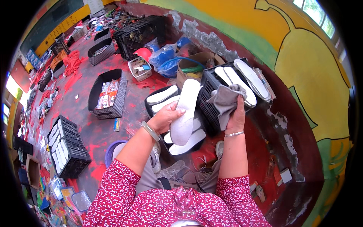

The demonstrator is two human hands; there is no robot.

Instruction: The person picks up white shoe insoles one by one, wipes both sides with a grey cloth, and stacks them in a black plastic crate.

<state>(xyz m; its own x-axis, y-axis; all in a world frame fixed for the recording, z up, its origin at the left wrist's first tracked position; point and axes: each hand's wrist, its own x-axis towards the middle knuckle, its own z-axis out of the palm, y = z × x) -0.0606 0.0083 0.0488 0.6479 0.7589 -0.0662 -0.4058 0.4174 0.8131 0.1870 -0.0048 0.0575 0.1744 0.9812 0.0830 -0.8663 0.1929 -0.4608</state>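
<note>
The left hand (pixel 165 119) has the white insole (pixel 188 100) pinched, tilted just to its right, while the right hand (pixel 237 116) clutches a grey cloth (pixel 224 103)!

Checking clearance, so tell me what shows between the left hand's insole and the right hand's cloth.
In the head view, the slatted side of the black crate shows in the gap between the white insole and grey cloth.

A smooth, matt surface is shown by the elongated white insole (pixel 188 101), and a dull, wrinkled textile finish by the crumpled grey cloth (pixel 226 100). The slatted black rectangular crate (pixel 77 158) is judged plastic; rough, flaking paint is noted on the maroon wall (pixel 200 36).
</note>
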